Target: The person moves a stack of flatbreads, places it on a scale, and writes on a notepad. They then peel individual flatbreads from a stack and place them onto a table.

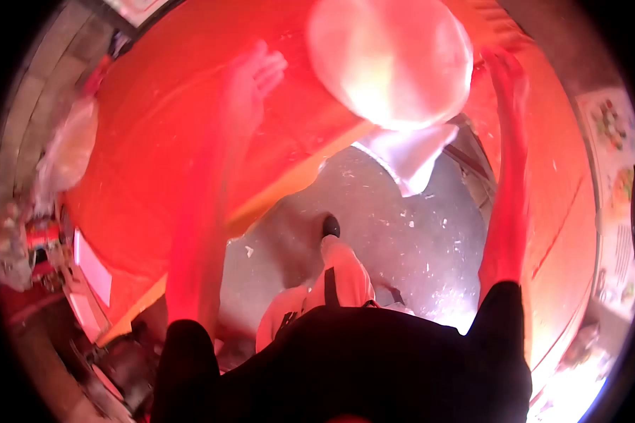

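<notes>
A large round pale object [391, 60], washed in red light, is at the top centre, overlapping the edge of the orange-red covered surface [141, 141]. Below it a white cloth or sheet [409, 155] hangs over the surface's edge. My left hand [259, 70] is to the left of the round object, apart from it, with blurred fingers bent and nothing visible in them. On the right, my right hand [506, 70] is beside the round object's right edge, fingers curled; what they hold, if anything, is too small to make out.
Grey floor [374, 225] shows below, with my shoe [331, 225]. Plastic bags [70, 151] and assorted items line the left side. Printed sheets with pictures [614, 134] are at the right, beyond the covered surface.
</notes>
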Demonstrator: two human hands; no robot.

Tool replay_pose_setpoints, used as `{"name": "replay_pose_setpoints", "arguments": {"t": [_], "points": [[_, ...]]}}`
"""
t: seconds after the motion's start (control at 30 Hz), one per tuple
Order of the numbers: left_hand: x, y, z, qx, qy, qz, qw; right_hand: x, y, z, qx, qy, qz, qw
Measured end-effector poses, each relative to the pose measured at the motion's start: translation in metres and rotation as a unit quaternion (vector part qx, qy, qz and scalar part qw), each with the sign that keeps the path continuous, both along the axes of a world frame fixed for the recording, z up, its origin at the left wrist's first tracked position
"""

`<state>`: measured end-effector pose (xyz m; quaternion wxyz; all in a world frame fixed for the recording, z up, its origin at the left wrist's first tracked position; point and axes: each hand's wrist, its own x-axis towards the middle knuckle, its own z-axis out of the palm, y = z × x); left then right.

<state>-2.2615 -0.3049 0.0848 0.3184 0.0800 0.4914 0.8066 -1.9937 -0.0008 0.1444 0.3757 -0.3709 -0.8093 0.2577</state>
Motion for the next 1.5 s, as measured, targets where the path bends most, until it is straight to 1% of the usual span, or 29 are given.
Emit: {"name": "replay_pose_setpoints", "arguments": {"t": [0.07, 0.1, 0.17, 0.2, 0.23, 0.27, 0.33, 0.37, 0.4, 0.43, 0.47, 0.53, 0.67, 0.77, 0.87, 0.9, 0.93, 1.0, 1.03, 1.07, 1.1, 1.17, 1.2, 1.23, 1.3, 1.37, 1.43, 1.47, 1.5], "points": [[0.013, -0.049, -0.021, -0.012, 0.006, 0.012, 1.0, -0.024, -0.067, -0.027, 0.001, 0.067, 0.081, 0.994], [0.023, -0.082, -0.028, -0.025, 0.015, 0.011, 1.0, -0.042, -0.107, -0.05, 0.016, -0.012, 0.049, 0.999], [0.061, -0.158, -0.034, -0.053, 0.064, -0.004, 0.997, -0.069, -0.204, -0.102, -0.024, -0.037, 0.188, 0.981], [0.079, -0.196, -0.028, -0.06, 0.097, -0.002, 0.993, -0.078, -0.255, -0.125, -0.043, -0.047, 0.262, 0.963], [0.1, -0.233, -0.017, -0.068, 0.129, 0.005, 0.989, -0.086, -0.301, -0.145, -0.058, -0.057, 0.33, 0.94], [0.116, -0.27, 0.001, -0.074, 0.141, 0.038, 0.986, -0.095, -0.34, -0.161, -0.026, -0.091, 0.357, 0.929], [0.145, -0.335, 0.066, -0.1, 0.131, 0.151, 0.975, -0.114, -0.4, -0.187, 0.059, -0.152, 0.398, 0.903], [0.159, -0.364, 0.102, -0.114, 0.13, 0.206, 0.963, -0.126, -0.426, -0.193, 0.086, -0.145, 0.42, 0.892], [0.169, -0.404, 0.13, -0.15, 0.259, 0.228, 0.926, -0.137, -0.447, -0.196, 0.112, -0.141, 0.438, 0.881], [0.181, -0.444, 0.151, -0.187, 0.384, 0.243, 0.871, -0.145, -0.466, -0.2, 0.139, -0.134, 0.452, 0.871], [0.191, -0.484, 0.166, -0.224, 0.498, 0.251, 0.799, -0.15, -0.488, -0.202, 0.173, -0.142, 0.437, 0.871], [0.218, -0.542, 0.185, -0.296, 0.605, 0.285, 0.682, -0.153, -0.512, -0.213, 0.218, -0.187, 0.402, 0.87], [0.275, -0.614, 0.203, -0.424, 0.615, 0.39, 0.538, -0.155, -0.519, -0.228, 0.294, -0.29, 0.332, 0.848], [0.274, -0.649, 0.209, -0.538, 0.489, 0.384, 0.569, -0.166, -0.507, -0.216, 0.203, -0.315, 0.424, 0.824], [0.261, -0.683, 0.204, -0.62, 0.387, 0.374, 0.571, -0.18, -0.486, -0.226, 0.196, -0.387, 0.418, 0.798], [0.256, -0.695, 0.195, -0.632, 0.374, 0.371, 0.568, -0.182, -0.501, -0.211, 0.185, -0.405, 0.394, 0.804], [0.244, -0.71, 0.157, -0.482, 0.496, 0.531, 0.49, -0.179, -0.527, -0.183, 0.174, -0.423, 0.367, 0.81], [0.276, -0.733, 0.166, -0.627, 0.371, 0.524, 0.441, -0.194, -0.536, -0.164, 0.177, -0.49, 0.333, 0.786], [0.315, -0.729, 0.171, -0.72, 0.249, 0.495, 0.418, -0.217, -0.522, -0.164, 0.189, -0.534, 0.329, 0.755], [0.314, -0.738, 0.17, -0.744, 0.212, 0.478, 0.415, -0.239, -0.526, -0.166, 0.199, -0.575, 0.328, 0.723], [0.312, -0.747, 0.169, -0.768, 0.175, 0.458, 0.412, -0.258, -0.549, -0.166, 0.249, -0.513, 0.352, 0.742], [0.235, -0.785, 0.152, -0.703, 0.289, 0.455, 0.464, -0.299, -0.612, -0.162, 0.334, -0.377, 0.393, 0.769], [0.192, -0.808, 0.141, -0.664, 0.347, 0.445, 0.49, -0.319, -0.654, -0.162, 0.231, -0.29, 0.481, 0.795], [0.159, -0.832, 0.129, -0.621, 0.403, 0.431, 0.516, -0.341, -0.705, -0.162, 0.121, -0.197, 0.554, 0.8], [0.114, -0.874, 0.079, -0.621, 0.349, 0.414, 0.566, -0.378, -0.808, -0.162, 0.082, -0.194, 0.611, 0.763], [0.077, -0.917, 0.009, -0.602, 0.334, 0.409, 0.599, -0.416, -0.899, -0.172, 0.049, -0.209, 0.666, 0.715], [0.041, -0.949, -0.038, -0.603, 0.309, 0.415, 0.608, -0.464, -0.988, -0.183, 0.025, -0.219, 0.722, 0.656], [0.027, -0.963, -0.051, -0.603, 0.294, 0.416, 0.614, -0.482, -1.033, -0.176, 0.042, -0.184, 0.735, 0.652], [0.011, -0.978, -0.06, -0.61, 0.295, 0.416, 0.606, -0.501, -1.076, -0.167, 0.059, -0.147, 0.746, 0.647]]}}
